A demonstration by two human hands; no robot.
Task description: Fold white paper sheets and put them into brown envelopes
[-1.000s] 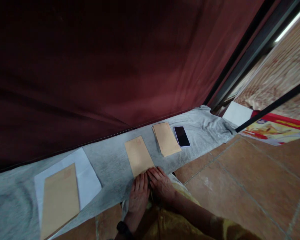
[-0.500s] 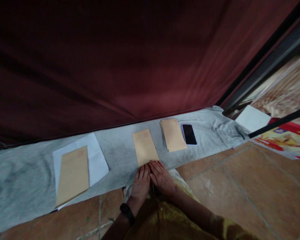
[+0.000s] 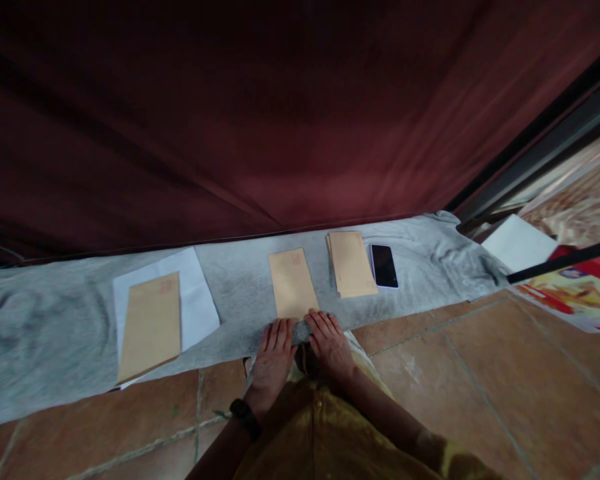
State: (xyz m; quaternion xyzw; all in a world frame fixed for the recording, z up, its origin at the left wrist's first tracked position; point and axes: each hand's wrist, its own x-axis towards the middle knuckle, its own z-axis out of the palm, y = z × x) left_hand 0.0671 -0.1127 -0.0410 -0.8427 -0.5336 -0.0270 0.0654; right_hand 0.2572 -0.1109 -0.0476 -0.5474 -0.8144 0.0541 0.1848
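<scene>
A tan paper envelope [image 3: 293,283] with a small reddish print at its far corner lies flat on the grey cloth, pointing away from me. My left hand [image 3: 275,353] rests at its near left corner, fingers stretched out and flat. At the near right corner lies my right hand [image 3: 330,343], its fingers also extended. A small gap with grey cloth separates the two hands. To the right is a stack of tan envelopes [image 3: 353,265]. On the left, more tan envelopes [image 3: 153,327] lie over white paper sheets [image 3: 200,303].
A phone [image 3: 384,265] with a dark screen lies right of the envelope stack. The grey cloth [image 3: 245,280] covers a narrow surface before a dark red curtain [image 3: 280,133]. Brown floor tiles [image 3: 415,373] show below. At right stand a white box [image 3: 520,250] and a dark metal bar [image 3: 560,261].
My hands have moved apart along the envelope's near edge, the left going left and the right going right. The view has shifted slightly; the envelopes and phone stay in place.
</scene>
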